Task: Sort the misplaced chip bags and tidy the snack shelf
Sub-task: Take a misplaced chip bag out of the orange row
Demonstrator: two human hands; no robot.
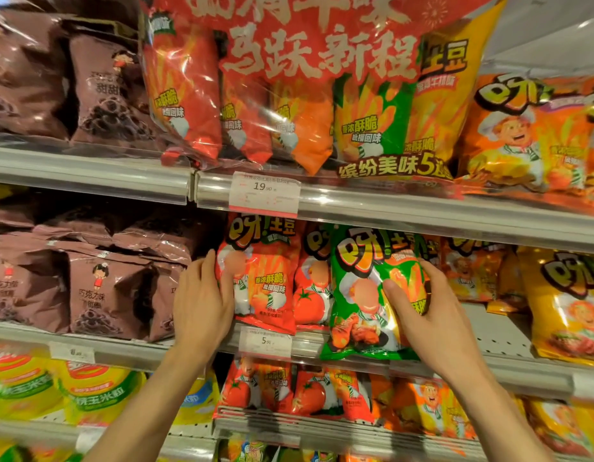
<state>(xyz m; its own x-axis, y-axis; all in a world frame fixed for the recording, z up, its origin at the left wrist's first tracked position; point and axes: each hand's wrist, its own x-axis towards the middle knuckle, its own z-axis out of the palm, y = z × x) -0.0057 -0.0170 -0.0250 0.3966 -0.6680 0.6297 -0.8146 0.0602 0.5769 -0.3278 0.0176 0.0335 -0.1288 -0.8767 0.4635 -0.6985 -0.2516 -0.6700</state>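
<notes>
Right hand holds green bag (middle shelf); left hand touches red bag.

Green chip bag upright, overlapping red chip bags.

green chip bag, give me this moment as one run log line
right hand grips green chip bag | left hand rests on red chip bag | middle shelf | green bag before red tomato bags

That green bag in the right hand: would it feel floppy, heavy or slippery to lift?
The green bag looks puffed, so probably light for its size. Its glossy film may be slippery. The right hand grips it at one side and it keeps its shape, so likely springy rather than limp.
</notes>
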